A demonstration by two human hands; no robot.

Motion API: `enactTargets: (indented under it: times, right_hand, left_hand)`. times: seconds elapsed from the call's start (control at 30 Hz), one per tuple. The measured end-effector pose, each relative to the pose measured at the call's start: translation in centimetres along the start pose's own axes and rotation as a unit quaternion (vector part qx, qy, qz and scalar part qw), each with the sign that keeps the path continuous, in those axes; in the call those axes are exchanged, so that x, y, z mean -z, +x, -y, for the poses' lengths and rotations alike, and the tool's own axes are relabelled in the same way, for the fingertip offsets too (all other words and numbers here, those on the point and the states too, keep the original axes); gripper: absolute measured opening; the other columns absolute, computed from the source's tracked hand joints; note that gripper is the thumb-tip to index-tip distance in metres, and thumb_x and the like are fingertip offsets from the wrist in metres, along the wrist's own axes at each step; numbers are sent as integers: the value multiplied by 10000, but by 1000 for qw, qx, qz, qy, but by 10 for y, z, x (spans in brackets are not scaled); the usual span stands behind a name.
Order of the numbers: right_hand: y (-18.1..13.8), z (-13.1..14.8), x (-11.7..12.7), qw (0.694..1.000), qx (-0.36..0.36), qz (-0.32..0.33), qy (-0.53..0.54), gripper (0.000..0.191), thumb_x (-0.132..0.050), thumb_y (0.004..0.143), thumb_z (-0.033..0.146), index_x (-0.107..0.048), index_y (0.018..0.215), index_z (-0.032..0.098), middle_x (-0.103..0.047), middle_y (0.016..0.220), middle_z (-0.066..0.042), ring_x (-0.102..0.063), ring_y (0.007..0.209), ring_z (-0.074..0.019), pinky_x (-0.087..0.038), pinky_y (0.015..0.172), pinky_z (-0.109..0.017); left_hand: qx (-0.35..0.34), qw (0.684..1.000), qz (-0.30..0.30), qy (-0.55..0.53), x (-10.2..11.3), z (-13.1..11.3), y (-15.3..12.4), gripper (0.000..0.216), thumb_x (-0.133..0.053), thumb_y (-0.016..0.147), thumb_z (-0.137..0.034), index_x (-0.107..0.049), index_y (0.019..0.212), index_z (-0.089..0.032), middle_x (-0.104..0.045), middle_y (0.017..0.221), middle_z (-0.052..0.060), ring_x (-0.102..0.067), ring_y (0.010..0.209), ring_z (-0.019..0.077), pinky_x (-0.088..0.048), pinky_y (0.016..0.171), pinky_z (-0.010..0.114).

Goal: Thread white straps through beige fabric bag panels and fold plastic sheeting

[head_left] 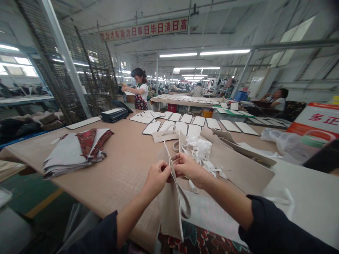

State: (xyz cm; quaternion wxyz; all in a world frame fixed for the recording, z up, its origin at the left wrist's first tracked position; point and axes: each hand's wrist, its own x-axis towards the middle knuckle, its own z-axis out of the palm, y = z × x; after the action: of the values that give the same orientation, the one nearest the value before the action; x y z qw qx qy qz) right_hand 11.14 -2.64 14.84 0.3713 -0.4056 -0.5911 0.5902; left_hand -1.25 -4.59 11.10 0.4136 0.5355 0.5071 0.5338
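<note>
Between my two hands a beige bag panel (pixel 169 211) stands on edge, seen nearly edge-on. My left hand (pixel 158 178) pinches it from the left, near its upper part. From the right, my right hand (pixel 189 169) grips the same part with bent fingers; its fingertips are partly hidden. A beige strap handle (pixel 186 203) loops out from the panel's right side. Just beyond my right hand lies a heap of white strips (pixel 198 150). Another beige panel with a handle (pixel 165 135) rests on the table past my hands.
Folded grey and red-patterned fabric (pixel 76 151) is stacked at left on the brown table (pixel 124 169). White dark-edged panels (pixel 181 127) lie in rows farther back. Large beige pieces (pixel 238 162) and a plastic bag (pixel 286 141) are at right. A co-worker (pixel 140 90) stands behind the table.
</note>
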Motion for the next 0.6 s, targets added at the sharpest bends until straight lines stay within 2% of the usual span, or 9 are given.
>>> enactTargets:
  times: [0.2,0.33,0.43,0.53,0.6]
  right_hand:
    - [8,-5,11,998,30,1,-57,215,-513,641,94,-443,828,175,-530,556,58,-528,476,-105,-421,477,-237]
    - [15,-18,35,995,13,-53,-79,213,-484,630,67,-436,803,181,-536,554,48,-517,463,-108,-417,464,-243]
    - [19,-25,47,992,5,-90,-84,223,-501,631,83,-430,817,183,-528,554,49,-512,469,-111,-426,472,-250]
    - [19,-21,40,989,44,-98,-101,242,-499,656,125,-426,879,183,-546,629,31,-547,545,-131,-460,532,-280]
    - [13,-12,29,974,109,-112,-167,217,-490,681,155,-436,889,182,-566,745,-8,-574,670,-155,-481,626,-321]
  left_hand:
    - [-18,999,-21,-31,2,3,0,187,-528,691,-307,-449,585,-174,-539,466,-37,-552,441,124,-472,458,237]
    - [-69,994,-77,-34,18,-1,-1,180,-520,708,-287,-464,582,-170,-509,456,-49,-522,440,102,-447,462,211]
    - [-86,992,-85,-38,24,-9,-2,171,-519,712,-275,-469,588,-168,-512,460,-48,-515,441,98,-440,465,205]
    - [-93,993,-67,-16,16,-13,-2,195,-529,714,-292,-469,576,-167,-510,465,-46,-516,449,99,-432,463,202]
    - [-96,993,-65,-11,8,-14,1,206,-531,718,-312,-477,582,-166,-513,480,-44,-523,462,102,-438,470,206]
